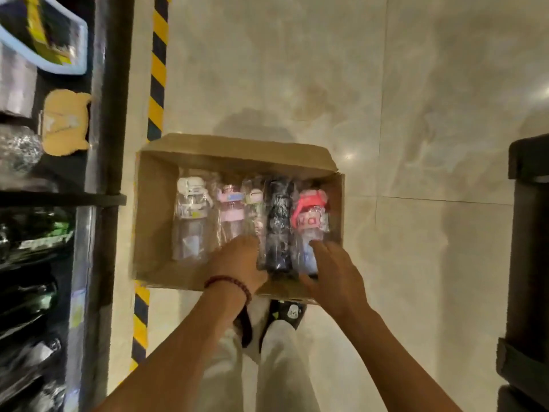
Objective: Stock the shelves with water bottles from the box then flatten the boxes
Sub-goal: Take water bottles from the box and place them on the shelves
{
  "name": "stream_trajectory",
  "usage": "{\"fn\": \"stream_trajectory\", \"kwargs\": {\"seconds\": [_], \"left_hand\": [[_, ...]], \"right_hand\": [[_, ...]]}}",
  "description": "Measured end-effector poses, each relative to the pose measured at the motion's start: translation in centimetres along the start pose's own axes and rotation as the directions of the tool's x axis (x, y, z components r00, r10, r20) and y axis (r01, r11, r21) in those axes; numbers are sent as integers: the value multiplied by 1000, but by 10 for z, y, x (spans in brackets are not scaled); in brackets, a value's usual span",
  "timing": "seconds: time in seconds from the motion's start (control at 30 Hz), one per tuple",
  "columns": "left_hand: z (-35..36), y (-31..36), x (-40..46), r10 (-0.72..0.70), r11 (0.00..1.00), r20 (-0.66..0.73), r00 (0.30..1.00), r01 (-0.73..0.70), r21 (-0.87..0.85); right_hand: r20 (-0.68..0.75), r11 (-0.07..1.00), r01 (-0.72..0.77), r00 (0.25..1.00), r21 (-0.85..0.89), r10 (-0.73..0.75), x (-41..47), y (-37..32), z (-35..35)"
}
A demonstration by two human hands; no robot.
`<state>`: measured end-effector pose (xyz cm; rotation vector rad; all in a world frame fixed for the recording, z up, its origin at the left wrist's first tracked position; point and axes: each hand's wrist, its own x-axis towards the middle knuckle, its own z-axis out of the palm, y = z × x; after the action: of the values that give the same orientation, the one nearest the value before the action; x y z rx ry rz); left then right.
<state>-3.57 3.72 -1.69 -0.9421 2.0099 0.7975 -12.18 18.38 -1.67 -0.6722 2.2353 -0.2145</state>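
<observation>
An open cardboard box point(154, 209) lies on the floor in front of my feet. Inside lie several plastic-wrapped water bottles side by side: a white-lidded one point(191, 215), a pink-lidded one point(230, 212), a thin pale one point(255, 203), a black one point(279, 224) and a red-lidded one point(310, 221). My left hand point(237, 260) reaches into the box at the lower end of the pink and pale bottles, its fingers hidden from view. My right hand point(332, 272) sits with fingers spread on the lower end of the red-lidded bottle, next to the black one.
A dark shelf unit point(110, 114) with wrapped goods stands along the left, edged by yellow-black hazard tape point(157, 69) on the floor. A dark object point(528, 263) stands at the right edge. Pale tiled floor point(386, 84) stretches beyond the box.
</observation>
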Motion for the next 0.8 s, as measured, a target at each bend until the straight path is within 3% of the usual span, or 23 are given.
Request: {"fn": "stream_trajectory", "kwargs": {"seconds": [0.1, 0.2, 0.37, 0.67, 0.73, 0.8], "left_hand": [[39, -12, 59, -42, 998, 21, 999, 42, -35], [74, -19, 106, -88, 980, 52, 995, 96, -175], [111, -22, 162, -201, 789, 96, 975, 220, -573], [131, -31, 186, -240, 740, 0, 971, 183, -648], [131, -33, 187, -240, 710, -3, 971, 173, -682], [129, -36, 188, -243, 654, 25, 970, 182, -734]], "right_hand": [[-1, 996, -83, 997, 34, 83, 51, 23, 48], [-36, 982, -190, 981, 19, 191, 86, 39, 83], [-95, 938, -347, 935, -27, 343, 116, 42, 113], [-98, 923, -385, 918, 11, 384, 125, 47, 129], [-43, 904, -409, 908, 126, 417, 130, 53, 132], [58, 812, -474, 873, 341, 485, 136, 59, 139]]}}
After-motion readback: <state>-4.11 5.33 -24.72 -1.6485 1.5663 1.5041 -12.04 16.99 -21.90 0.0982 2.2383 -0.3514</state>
